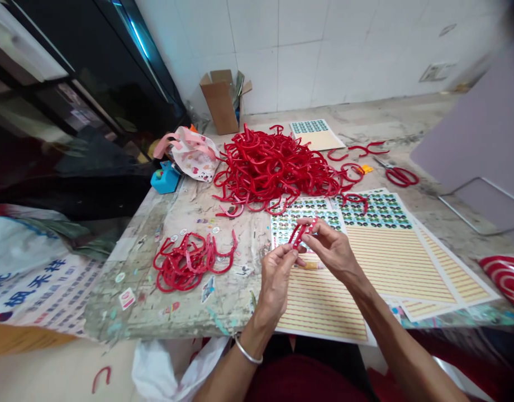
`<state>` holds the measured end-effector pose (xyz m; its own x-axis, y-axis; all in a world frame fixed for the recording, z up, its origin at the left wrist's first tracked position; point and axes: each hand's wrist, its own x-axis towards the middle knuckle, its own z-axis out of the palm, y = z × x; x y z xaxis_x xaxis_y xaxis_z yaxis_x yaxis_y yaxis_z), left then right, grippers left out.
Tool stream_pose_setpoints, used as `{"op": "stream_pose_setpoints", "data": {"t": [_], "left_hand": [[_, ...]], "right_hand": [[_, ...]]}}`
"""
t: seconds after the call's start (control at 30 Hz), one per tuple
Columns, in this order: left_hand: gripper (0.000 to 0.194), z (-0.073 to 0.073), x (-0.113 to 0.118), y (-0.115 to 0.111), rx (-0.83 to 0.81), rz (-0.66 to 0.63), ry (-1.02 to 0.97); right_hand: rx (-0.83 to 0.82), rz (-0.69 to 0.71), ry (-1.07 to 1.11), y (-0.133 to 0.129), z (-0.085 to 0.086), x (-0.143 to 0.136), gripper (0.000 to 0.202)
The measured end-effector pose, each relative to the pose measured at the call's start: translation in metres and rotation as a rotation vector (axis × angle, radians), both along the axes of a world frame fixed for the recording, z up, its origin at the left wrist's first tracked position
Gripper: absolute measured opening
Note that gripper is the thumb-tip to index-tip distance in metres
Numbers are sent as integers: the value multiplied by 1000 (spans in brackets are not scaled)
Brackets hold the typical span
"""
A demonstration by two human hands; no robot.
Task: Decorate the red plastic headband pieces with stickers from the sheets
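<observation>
Between my two hands, just above the printed sheets, is a thin red curved strip (298, 237) with whitish spots along one edge. My left hand (277, 273) pinches its lower end between thumb and fingers. The fingers of my right hand (333, 249) close on its upper end. Beneath my hands lies a printed sheet (324, 304) with rows of small blue-green pictures and yellowish lined strips. A large heap of red curved strips (274, 167) stands beyond my hands. A smaller pile of similar strips (190, 259) lies to the left.
More printed sheets (401, 257) overlap on the right, and another sheet (318, 134) lies at the back. Red-handled scissors (399, 176) rest at the right. A blue tape dispenser (165, 177), a patterned bag (194, 156) and an open cardboard box (221, 103) stand at the back left.
</observation>
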<state>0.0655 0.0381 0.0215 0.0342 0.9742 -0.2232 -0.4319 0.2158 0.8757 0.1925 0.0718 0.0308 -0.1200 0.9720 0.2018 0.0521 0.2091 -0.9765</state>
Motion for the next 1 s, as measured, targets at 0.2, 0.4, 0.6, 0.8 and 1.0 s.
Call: {"op": "stream_pose_setpoints", "data": {"t": [0.2,0.4,0.6,0.8,1.0], "left_hand": [[15,-1,0,0,-3,0,-1],[15,-1,0,0,21,-14,0],[16,-1,0,-1,23,-14,7],[15,1,1,0,15,-16,-21],[17,-2,3,1,-9,7,-12]], "right_hand": [[16,-16,-15,2,-4,-1,15],[27,-22,-4,2,-7,0,14],[57,-46,-32,1,-7,-2,15],[59,-43,-17,-1,-7,-3,12],[124,-77,-129,-3,-5,-3,10]]}}
